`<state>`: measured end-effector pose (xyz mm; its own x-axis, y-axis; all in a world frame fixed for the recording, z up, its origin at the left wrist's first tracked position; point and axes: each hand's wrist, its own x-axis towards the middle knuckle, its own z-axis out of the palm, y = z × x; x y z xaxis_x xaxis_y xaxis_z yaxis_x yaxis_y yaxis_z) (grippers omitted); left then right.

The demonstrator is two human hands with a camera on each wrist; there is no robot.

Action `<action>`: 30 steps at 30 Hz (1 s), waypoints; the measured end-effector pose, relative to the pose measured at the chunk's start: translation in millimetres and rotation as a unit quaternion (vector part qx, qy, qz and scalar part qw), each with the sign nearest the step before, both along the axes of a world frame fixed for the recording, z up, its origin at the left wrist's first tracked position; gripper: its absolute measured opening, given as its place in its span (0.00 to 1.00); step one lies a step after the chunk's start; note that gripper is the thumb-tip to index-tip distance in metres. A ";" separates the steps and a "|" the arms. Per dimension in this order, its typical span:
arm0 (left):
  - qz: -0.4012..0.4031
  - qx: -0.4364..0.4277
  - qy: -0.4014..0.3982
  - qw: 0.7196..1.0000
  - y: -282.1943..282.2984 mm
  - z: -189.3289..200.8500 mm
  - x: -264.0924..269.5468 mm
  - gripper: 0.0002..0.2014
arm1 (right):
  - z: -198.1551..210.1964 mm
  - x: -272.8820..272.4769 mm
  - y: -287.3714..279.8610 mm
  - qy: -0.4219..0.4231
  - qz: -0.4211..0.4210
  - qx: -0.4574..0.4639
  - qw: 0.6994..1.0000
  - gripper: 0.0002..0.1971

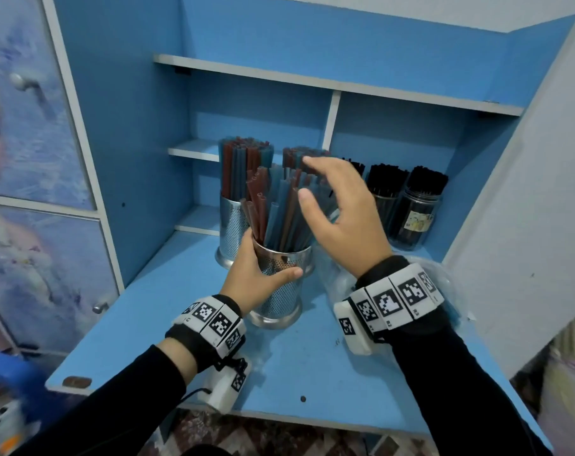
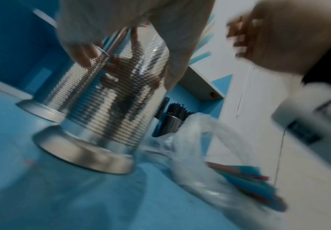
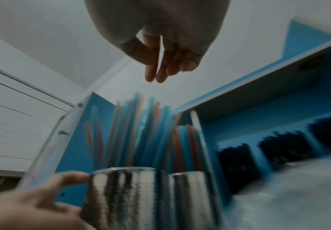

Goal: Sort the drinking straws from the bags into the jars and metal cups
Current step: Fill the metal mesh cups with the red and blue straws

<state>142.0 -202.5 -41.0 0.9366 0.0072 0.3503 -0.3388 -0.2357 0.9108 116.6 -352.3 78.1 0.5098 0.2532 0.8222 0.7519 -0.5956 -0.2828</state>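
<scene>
A perforated metal cup (image 1: 284,284) (image 2: 109,99) (image 3: 121,197) stands on the blue desk (image 1: 296,363), packed with brown and blue straws (image 1: 276,209) (image 3: 139,129). My left hand (image 1: 258,274) (image 3: 32,207) grips its upper wall, thumb across the front. My right hand (image 1: 342,212) (image 3: 160,51) hovers over the straw tops, fingers spread and relaxed, holding nothing. A clear plastic bag (image 2: 215,155) with a few blue and red straws (image 2: 249,175) lies to the right of the cup, mostly under my right wrist.
Two more metal cups (image 1: 233,225) of brown and blue straws stand behind. Clear jars of black straws (image 1: 417,205) line the back right. Shelves (image 1: 312,80) hang overhead; a white cupboard door (image 1: 536,192) stands open on the right.
</scene>
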 end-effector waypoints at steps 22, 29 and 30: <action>-0.075 0.291 0.015 0.954 -106.7 3.4 -17.0 0.12 | -103.0 -13.9 -155.7 0.512 -0.392 -0.259 0.719 0.39; -0.110 0.235 -0.008 0.966 -120.1 8.7 -6.9 0.21 | -117.2 0.9 -153.7 0.480 -0.434 -0.223 0.729 0.30; -0.108 0.229 -0.011 0.967 -120.5 8.7 -6.4 0.21 | -118.0 2.3 -155.8 0.481 -0.426 -0.225 0.733 0.29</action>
